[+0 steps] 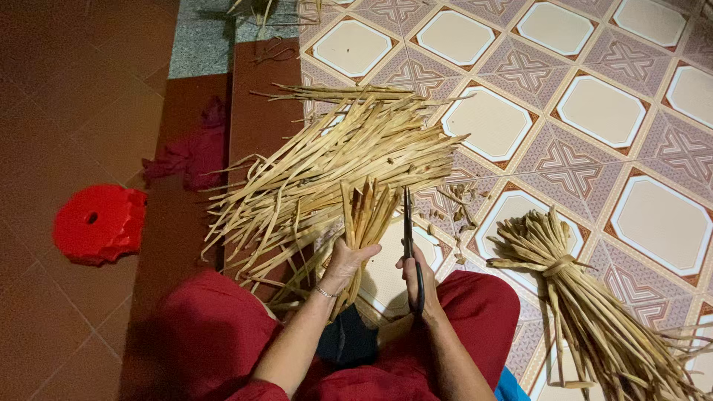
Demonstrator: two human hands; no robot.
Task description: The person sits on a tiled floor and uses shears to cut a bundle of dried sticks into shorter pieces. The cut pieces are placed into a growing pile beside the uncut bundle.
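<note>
Red-clad knees (475, 312) frame my view; left hand (345, 263) fingers pinch a small bunch of straw strips (368, 212), right hand (416, 278) fingers wrap black scissors (408, 223).

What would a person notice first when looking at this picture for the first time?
First, the big loose pile of pale dried strips fanned across the patterned tile floor in the middle. Just below it, the left hand grips a small bunch of strips upright, while the right hand holds dark scissors beside it. A tied bundle lies at the right, a red plastic piece at the left.
</note>
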